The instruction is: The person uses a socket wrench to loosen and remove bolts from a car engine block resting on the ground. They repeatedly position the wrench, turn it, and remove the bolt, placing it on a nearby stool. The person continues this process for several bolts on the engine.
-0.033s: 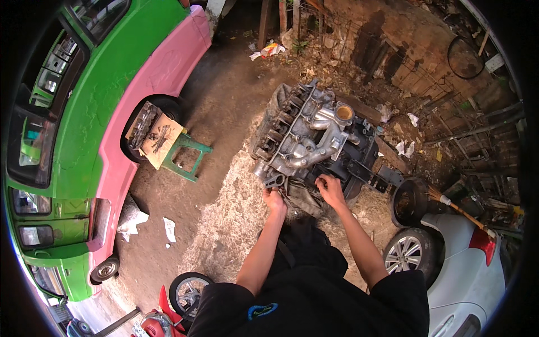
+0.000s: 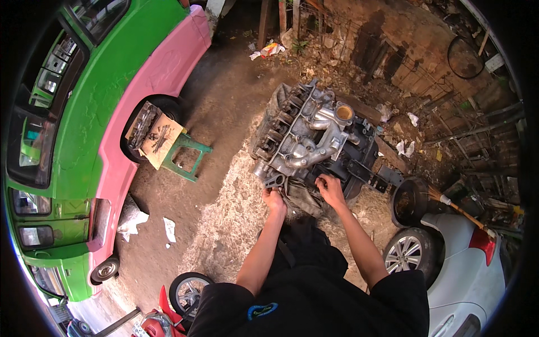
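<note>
A grey metal car engine (image 2: 306, 135) stands in front of me, its curved silver intake pipes on top and a row of valve parts along its left side. My left hand (image 2: 273, 199) is closed at the engine's near left corner, just below a metal bracket with a round hole (image 2: 275, 181). What its fingers hold, if anything, is too small to tell. My right hand (image 2: 330, 189) reaches to the engine's dark near side with curled fingers; their tips are hidden in shadow. Between my hands a dirty grey cloth (image 2: 303, 201) hangs at the engine's near end.
To the left stands a green and pink van (image 2: 120, 90). Beside it, a green stool (image 2: 191, 157) bears a board with metal parts (image 2: 160, 137). A black tub (image 2: 409, 202) and a silver car (image 2: 466, 275) are at right. A motorbike wheel (image 2: 191, 293) lies near my left.
</note>
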The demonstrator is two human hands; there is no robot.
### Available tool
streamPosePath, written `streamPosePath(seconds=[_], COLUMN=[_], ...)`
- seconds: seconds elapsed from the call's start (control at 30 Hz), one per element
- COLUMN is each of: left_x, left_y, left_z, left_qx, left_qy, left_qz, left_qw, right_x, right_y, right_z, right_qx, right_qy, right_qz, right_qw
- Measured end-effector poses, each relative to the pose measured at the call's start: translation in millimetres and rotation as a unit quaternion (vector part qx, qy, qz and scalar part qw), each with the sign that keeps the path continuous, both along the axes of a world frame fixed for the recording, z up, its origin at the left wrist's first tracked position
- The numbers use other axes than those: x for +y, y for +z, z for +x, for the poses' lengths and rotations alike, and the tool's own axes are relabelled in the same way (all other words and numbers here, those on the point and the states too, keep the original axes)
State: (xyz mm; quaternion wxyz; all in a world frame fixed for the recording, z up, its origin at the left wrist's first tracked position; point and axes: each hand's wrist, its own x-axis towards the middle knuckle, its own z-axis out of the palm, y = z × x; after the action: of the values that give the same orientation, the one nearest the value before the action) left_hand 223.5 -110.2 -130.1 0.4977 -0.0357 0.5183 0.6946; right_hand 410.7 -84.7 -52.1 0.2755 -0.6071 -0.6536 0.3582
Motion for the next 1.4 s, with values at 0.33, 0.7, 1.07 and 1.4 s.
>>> streamPosePath(seconds=[0.33,0.7,1.07,1.4], left_x=[16,31,17,26], left_y=[-22,-4,25,-8], left_z=[4,-49,-8,3], left_qx=[0.113,-0.365,-0.046,0.188], left_qy=[0.034,-0.101,-0.012,-0.010], left_qz=[0.038,0.063,-0.081,-0.112], left_qw=[0.992,0.923,0.996,0.976], right_x=[14,16,19,20], right_y=[-5,2,-2,-1], right_z=[0,5,8,9], right_qx=[-0.001,0.019,0.060,0.054], right_qy=[-0.004,-0.007,0.004,0.015], right_qz=[-0.022,-0.109,-0.091,-0.101], right_qw=[1.000,0.994,0.994,0.993])
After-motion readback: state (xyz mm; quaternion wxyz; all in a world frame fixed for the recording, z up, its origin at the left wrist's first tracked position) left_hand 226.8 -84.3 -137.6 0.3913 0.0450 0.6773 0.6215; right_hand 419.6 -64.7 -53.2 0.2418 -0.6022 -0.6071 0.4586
